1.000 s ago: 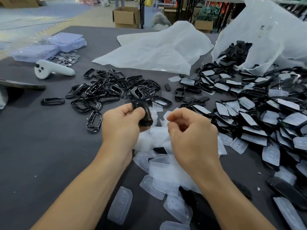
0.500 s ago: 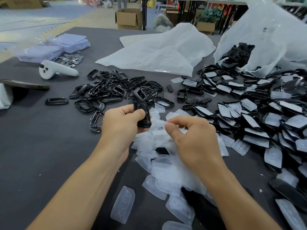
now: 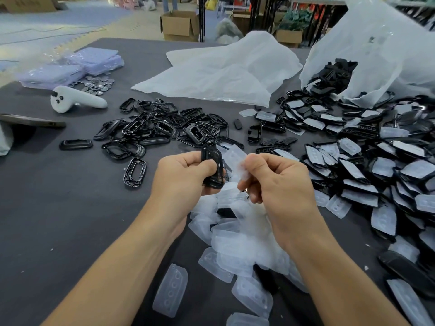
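Note:
My left hand (image 3: 182,175) grips a black key-fob shell (image 3: 213,164) upright over the middle of the dark table (image 3: 58,220). Beside it my right hand (image 3: 277,182) pinches a translucent white film piece (image 3: 236,161) between thumb and forefinger; a small metal tip shows under its curled lower fingers. Under both hands lies a heap of peeled translucent pads (image 3: 235,234). A pile of black frames (image 3: 162,128) lies behind the left hand. To the right spreads a large pile of black shells with white film on them (image 3: 376,165).
A white hand controller (image 3: 75,100) and a phone (image 3: 30,121) lie at the left. Bluish packets (image 3: 94,61) and small metal discs (image 3: 98,83) sit at the back left. A white plastic sheet (image 3: 223,71) and an open plastic bag of black parts (image 3: 376,50) lie behind.
My right hand has pulled away from the shell to the right with the white film pinched in it. The left hand has kept its hold on the shell.

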Action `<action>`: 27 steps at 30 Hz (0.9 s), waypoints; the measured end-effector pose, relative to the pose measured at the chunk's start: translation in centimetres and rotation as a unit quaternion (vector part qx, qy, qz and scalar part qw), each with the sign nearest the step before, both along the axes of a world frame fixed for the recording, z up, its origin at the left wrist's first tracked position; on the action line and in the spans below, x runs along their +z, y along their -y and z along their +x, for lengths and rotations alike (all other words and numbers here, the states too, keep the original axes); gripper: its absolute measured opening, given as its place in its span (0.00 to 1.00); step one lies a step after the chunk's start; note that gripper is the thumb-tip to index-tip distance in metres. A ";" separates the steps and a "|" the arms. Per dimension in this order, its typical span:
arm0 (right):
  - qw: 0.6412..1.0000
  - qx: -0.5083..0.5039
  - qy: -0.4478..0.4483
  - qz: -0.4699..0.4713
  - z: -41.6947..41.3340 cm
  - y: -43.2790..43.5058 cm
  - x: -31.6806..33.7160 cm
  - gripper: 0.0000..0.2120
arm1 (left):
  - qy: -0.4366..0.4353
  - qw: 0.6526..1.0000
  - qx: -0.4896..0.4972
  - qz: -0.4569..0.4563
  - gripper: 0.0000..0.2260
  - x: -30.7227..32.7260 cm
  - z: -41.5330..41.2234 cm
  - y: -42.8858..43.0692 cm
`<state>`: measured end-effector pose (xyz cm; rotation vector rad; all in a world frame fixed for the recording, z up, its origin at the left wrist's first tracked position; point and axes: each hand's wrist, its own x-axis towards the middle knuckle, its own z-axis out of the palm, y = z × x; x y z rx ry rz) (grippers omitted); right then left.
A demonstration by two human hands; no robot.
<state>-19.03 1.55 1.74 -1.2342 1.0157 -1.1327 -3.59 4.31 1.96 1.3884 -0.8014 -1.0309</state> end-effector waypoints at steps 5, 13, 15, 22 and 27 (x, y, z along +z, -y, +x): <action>0.998 -0.062 -0.020 0.016 0.0 -0.2 0.2 0.11 | -0.005 1.000 -0.011 0.003 0.12 -0.1 -0.2 0.0; 0.949 -0.164 -0.169 -0.211 0.2 -0.8 -0.6 0.08 | 0.037 0.999 -0.022 -0.008 0.10 -0.4 -1.2 -0.3; 0.949 -0.105 -0.198 -0.220 0.5 -1.1 -0.6 0.05 | 0.046 0.998 -0.032 -0.016 0.08 -0.4 -1.2 -0.4; 0.976 -0.034 -0.151 -0.153 0.2 -0.6 -0.4 0.03 | 0.068 0.995 -0.058 -0.035 0.07 -0.5 -0.8 -0.4; 0.953 -0.019 -0.216 -0.211 -0.1 -0.6 0.0 0.14 | 0.083 0.991 -0.098 -0.038 0.07 -0.7 -1.0 -0.5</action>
